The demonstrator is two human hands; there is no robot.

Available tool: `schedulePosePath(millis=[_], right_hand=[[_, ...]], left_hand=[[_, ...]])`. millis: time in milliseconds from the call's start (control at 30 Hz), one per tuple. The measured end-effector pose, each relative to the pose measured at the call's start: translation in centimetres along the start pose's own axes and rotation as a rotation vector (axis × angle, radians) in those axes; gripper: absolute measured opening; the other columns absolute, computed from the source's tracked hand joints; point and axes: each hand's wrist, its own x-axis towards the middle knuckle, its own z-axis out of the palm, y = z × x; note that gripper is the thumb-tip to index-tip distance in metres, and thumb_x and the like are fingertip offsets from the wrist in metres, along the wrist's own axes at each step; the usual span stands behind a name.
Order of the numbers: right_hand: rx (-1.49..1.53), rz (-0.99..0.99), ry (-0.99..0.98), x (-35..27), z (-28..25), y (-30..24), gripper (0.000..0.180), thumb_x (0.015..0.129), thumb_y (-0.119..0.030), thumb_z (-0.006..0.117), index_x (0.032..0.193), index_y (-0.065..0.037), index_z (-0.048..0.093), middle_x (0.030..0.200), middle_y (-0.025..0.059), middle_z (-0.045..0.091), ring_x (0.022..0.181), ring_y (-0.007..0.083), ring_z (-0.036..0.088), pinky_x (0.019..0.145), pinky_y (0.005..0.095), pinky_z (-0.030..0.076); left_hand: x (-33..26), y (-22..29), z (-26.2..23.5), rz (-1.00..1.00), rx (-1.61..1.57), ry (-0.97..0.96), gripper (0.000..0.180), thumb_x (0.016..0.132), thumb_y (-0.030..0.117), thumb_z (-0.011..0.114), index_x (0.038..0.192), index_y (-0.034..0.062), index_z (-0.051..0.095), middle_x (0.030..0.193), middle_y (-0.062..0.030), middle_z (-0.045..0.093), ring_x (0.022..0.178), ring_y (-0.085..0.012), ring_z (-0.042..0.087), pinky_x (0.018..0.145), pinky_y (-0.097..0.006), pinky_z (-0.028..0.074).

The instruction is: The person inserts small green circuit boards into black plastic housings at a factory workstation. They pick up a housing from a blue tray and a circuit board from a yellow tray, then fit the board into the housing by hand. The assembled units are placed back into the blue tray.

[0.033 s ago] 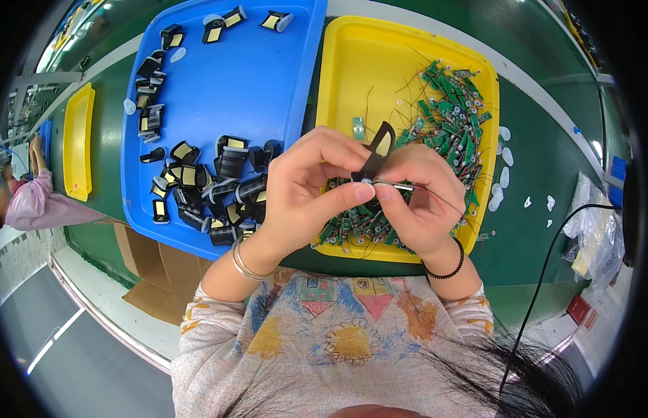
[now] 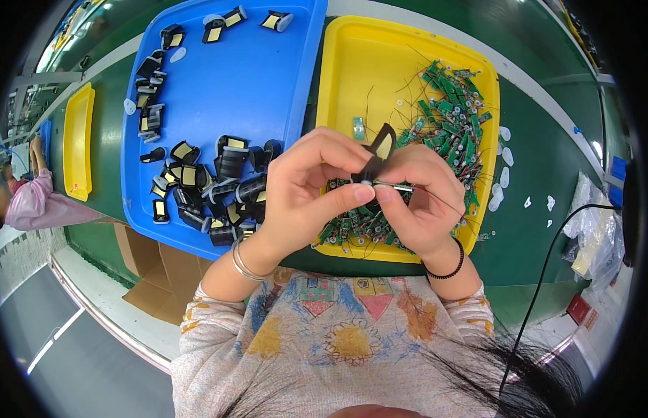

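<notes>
Both my hands meet over the near edge of the yellow tray [image 2: 352, 76]. My left hand [image 2: 306, 188] pinches a small black part with a yellow face [image 2: 379, 150] from the left. My right hand [image 2: 425, 202] touches the same part and grips a thin metal pin [image 2: 400, 187] with a fine wire trailing right. Under my hands, the yellow tray holds several small green circuit boards [image 2: 453, 104] with wire leads. To its left, the blue tray [image 2: 268, 76] carries several black parts with yellow faces [image 2: 226, 174].
Both trays lie on a green table [image 2: 547, 160] with small white discs [image 2: 505, 153] scattered to the right. Another yellow tray [image 2: 76, 139] and a person in pink [image 2: 31, 205] are far left. A cardboard box [image 2: 157, 279] sits below; a black cable [image 2: 547, 265] and plastic bags [image 2: 595, 230] are right.
</notes>
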Motion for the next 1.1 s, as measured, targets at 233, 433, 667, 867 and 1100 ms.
schedulePosePath(millis=[233, 433, 667, 867, 1100], right_hand=[[0.069, -0.075, -0.017, 0.1, 0.4, -0.6, 0.015, 0.067, -0.003, 0.067, 0.079, -0.002, 0.059, 0.071, 0.0084, 0.059, 0.062, 0.0215, 0.056, 0.057, 0.0269, 0.043], [0.198, 0.115, 0.010, -0.7, 0.1, -0.2, 0.014, 0.072, -0.003, 0.065, 0.082, -0.002, 0.055, 0.074, 0.0091, 0.058, 0.065, 0.0180, 0.055, 0.060, 0.0258, 0.042], [0.219, 0.154, 0.042, -0.7, 0.3, -0.2, 0.014, 0.071, -0.002, 0.065, 0.081, -0.002, 0.055, 0.076, 0.0086, 0.058, 0.067, 0.0179, 0.055, 0.063, 0.0268, 0.043], [0.084, 0.114, -0.154, 0.0, -0.3, 0.1, 0.014, 0.069, -0.003, 0.065, 0.081, -0.003, 0.058, 0.075, 0.0073, 0.059, 0.067, 0.0220, 0.056, 0.063, 0.0294, 0.043], [0.106, 0.126, -0.248, 0.3, -0.4, 0.5, 0.020, 0.069, -0.006, 0.066, 0.087, -0.002, 0.058, 0.077, 0.0074, 0.060, 0.069, 0.0214, 0.057, 0.065, 0.0294, 0.044]], left_hand=[[-0.3, 0.2, -0.2, 0.017, -0.105, -0.066, 0.019, 0.070, -0.006, 0.064, 0.085, -0.0032, 0.054, 0.092, -0.0118, 0.053, 0.086, -0.0156, 0.054, 0.072, -0.025, 0.047], [-0.1, 0.2, -0.1, -0.067, -0.143, -0.041, 0.020, 0.072, -0.003, 0.064, 0.088, -0.0019, 0.053, 0.095, -0.0110, 0.053, 0.088, -0.0149, 0.054, 0.072, -0.026, 0.048], [0.4, 0.3, -0.5, -0.077, -0.051, -0.097, 0.023, 0.068, 0.000, 0.069, 0.084, 0.0009, 0.053, 0.102, -0.0115, 0.052, 0.095, -0.0176, 0.053, 0.080, -0.031, 0.049], [0.7, 1.5, -0.7, -0.199, 0.134, -0.044, 0.035, 0.059, -0.006, 0.071, 0.068, 0.0062, 0.040, 0.108, -0.0147, 0.051, 0.098, -0.0250, 0.056, 0.087, -0.033, 0.043], [0.3, 1.4, -1.2, -0.125, 0.350, -0.069, 0.037, 0.055, -0.008, 0.072, 0.064, 0.0065, 0.040, 0.099, -0.0172, 0.057, 0.092, -0.0208, 0.056, 0.081, -0.031, 0.043]])
